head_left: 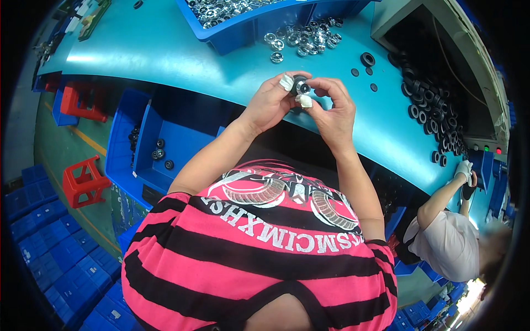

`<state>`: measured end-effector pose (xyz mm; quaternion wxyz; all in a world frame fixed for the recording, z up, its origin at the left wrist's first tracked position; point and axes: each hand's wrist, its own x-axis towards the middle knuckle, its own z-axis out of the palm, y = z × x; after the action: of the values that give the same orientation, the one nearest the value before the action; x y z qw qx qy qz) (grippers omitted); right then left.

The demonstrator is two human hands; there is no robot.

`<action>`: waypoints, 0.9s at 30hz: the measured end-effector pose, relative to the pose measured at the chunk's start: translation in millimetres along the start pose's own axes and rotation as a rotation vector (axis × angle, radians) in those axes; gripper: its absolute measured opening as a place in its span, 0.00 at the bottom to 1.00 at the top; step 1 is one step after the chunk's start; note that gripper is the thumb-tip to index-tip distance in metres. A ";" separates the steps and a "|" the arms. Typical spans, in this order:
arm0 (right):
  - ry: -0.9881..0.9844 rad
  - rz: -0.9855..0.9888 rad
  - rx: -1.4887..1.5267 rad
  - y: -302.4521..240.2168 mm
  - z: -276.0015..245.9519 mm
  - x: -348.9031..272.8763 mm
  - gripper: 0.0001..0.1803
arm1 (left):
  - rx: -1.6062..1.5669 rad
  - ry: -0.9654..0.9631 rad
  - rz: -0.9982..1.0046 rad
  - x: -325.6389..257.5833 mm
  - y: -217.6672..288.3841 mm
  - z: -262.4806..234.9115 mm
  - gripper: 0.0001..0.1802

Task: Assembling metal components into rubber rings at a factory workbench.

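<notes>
Both of my hands meet over the near edge of the teal table (pixel 221 71). Between them is a small round part, a black ring (pixel 298 80) with a shiny silver hub (pixel 303 87) at its middle. My left hand (pixel 269 100) is closed round the ring from the left, its thumb wrapped in white. My right hand (pixel 334 107) pinches the hub side with forefinger and thumb, and that thumb also has a white wrap. Loose silver hubs (pixel 314 39) lie in a heap just beyond my hands.
A blue bin (pixel 221 38) of silver parts stands at the back. Black rings (pixel 430 107) are piled at the right, beside a dark-fronted machine frame (pixel 469 49). An open blue crate (pixel 182 135) sits below the table's left edge, near red stools (pixel 83 182). A co-worker (pixel 447 237) works at the right.
</notes>
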<state>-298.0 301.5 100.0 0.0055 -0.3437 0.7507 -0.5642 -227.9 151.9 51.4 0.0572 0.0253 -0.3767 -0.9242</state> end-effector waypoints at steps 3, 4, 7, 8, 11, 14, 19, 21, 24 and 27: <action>0.019 -0.040 -0.071 -1.9 1.0 -1.9 0.16 | -0.026 -0.029 0.016 -1.5 -0.2 0.3 0.25; 0.023 -0.053 -0.095 -2.2 1.2 -2.2 0.16 | 0.049 -0.014 0.014 -2.0 -0.3 1.5 0.24; 0.016 -0.071 -0.135 -1.9 2.7 -4.1 0.15 | 0.184 0.030 0.004 -3.1 -0.6 6.5 0.23; 0.018 -0.004 -0.026 -1.2 2.6 -5.2 0.15 | 0.170 0.045 0.000 -2.9 -1.1 7.9 0.23; 0.036 0.156 0.229 4.7 2.2 -7.9 0.16 | 0.175 0.096 0.014 -3.6 -1.6 10.1 0.21; -0.011 0.233 0.233 11.9 -4.7 -10.9 0.18 | 0.207 0.104 0.062 -4.6 -5.0 9.1 0.18; -0.090 0.254 0.179 9.9 -8.3 -16.3 0.18 | 0.312 0.102 0.125 -4.4 -5.6 11.4 0.15; -0.034 0.221 0.186 8.4 -5.2 -18.0 0.18 | 0.371 0.116 0.178 -3.4 -5.4 16.6 0.14; 0.027 0.162 0.143 8.2 -2.9 -19.0 0.18 | 0.433 0.112 0.167 -2.6 -1.1 22.8 0.14; 0.050 0.156 0.147 8.6 -3.8 -18.8 0.18 | 0.413 0.148 0.135 -2.8 2.7 28.6 0.11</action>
<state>-289.5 315.6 86.9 0.0558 -0.2686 0.7316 -0.6241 -227.5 170.1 73.7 0.1401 0.0790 -0.5536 -0.8171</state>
